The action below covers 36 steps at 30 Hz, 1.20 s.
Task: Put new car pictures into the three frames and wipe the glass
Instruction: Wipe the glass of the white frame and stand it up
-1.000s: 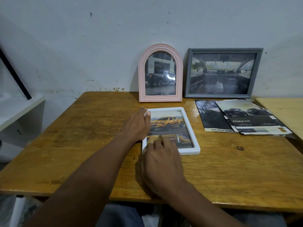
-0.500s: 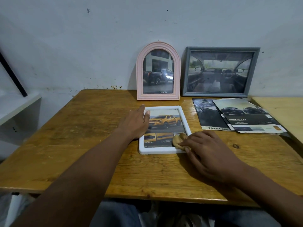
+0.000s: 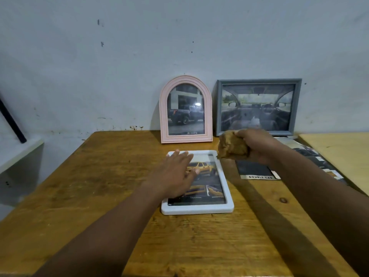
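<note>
Head view: white frame flat on counter.
Left hand: fingers spread, on glass.
Right hand: holding cloth.
Risk: palm may smudge glass.

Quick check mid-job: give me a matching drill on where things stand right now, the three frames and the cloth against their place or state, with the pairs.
Things:
1. pink arched frame
2. grey frame
3. white frame
4. brown cloth

States:
A. flat on the table, under the left hand
B. bunched in the right hand
C. upright, shows a dark pickup
D. upright, shows a car interior

Pairs: 1-C, 2-D, 3-A, 4-B
</note>
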{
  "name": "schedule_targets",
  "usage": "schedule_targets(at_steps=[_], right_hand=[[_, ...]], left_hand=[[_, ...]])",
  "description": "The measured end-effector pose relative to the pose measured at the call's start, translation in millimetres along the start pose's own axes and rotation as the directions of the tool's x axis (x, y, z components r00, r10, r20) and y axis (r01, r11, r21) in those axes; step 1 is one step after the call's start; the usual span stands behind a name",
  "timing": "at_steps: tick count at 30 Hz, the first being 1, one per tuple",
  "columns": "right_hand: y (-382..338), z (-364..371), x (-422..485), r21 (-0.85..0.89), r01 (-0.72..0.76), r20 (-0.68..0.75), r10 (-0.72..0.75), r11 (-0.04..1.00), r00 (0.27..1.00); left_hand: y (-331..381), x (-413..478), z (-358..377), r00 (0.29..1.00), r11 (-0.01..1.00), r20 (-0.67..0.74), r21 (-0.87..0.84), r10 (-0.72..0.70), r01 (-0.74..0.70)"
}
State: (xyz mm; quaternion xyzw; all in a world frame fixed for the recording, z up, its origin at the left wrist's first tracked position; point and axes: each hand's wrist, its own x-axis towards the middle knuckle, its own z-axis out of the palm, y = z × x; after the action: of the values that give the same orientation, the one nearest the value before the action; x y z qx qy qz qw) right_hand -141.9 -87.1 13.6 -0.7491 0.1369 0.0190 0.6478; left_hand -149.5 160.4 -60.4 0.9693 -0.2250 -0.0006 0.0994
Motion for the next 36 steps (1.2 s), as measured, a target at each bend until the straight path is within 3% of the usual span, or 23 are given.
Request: schedule_targets(at_steps=[1,3,6,8,12,15,18,28,32,36], right_hand=[[-2,7,9,-0.225,0.141,-0.041,-0.154,0.964,0.987],[3,22,21,-0.556,0.326,0.033,-0.371,0.764,0.928],[29,44,26,-0.760,0.409,0.244,-0.361,0.505,0.900],[44,50,30,-0.802,0.420,0.290,-0.338,0.424,0.895],[55,58,43,-0.774,0.406,0.230,-0.382,0.487,0.895],[74,66,46,-0.785,0.455,0.350,-0.305,0.421,0.886],[86,68,40,-0.804,0.441,0.347,-0.286,0.399,0.893],[102,44,-69,-0.768,0.427,0.362,-0.227,0.477,0.904],[116,42,-115,-0.730,0.433,0.314,-0.303,0.528,0.900],[128,48,-137,-0.725,0.463,0.241,-0.443,0.510,0.864]], left_hand=[[3,-2,7,0.999,1.000,0.037,0.002,0.004,-0.004],[6,-6,20,0.999,1.000,0.054,0.020,-0.003,0.002],[5,-7,29,0.999,0.999,0.007,0.027,-0.032,0.032],[5,-8,30,0.999,0.999,-0.013,0.019,-0.037,0.037],[6,-7,30,0.998,0.998,-0.050,-0.055,-0.040,0.037],[5,-7,30,0.995,0.993,-0.076,-0.107,-0.061,0.052],[5,-7,32,0.992,0.988,-0.095,-0.142,-0.079,0.065],[5,-6,33,0.990,0.980,-0.091,-0.176,-0.111,0.094],[7,-6,31,0.990,0.980,-0.081,-0.169,-0.117,0.102],[11,-8,28,0.990,0.979,-0.070,-0.172,-0.126,0.113]])
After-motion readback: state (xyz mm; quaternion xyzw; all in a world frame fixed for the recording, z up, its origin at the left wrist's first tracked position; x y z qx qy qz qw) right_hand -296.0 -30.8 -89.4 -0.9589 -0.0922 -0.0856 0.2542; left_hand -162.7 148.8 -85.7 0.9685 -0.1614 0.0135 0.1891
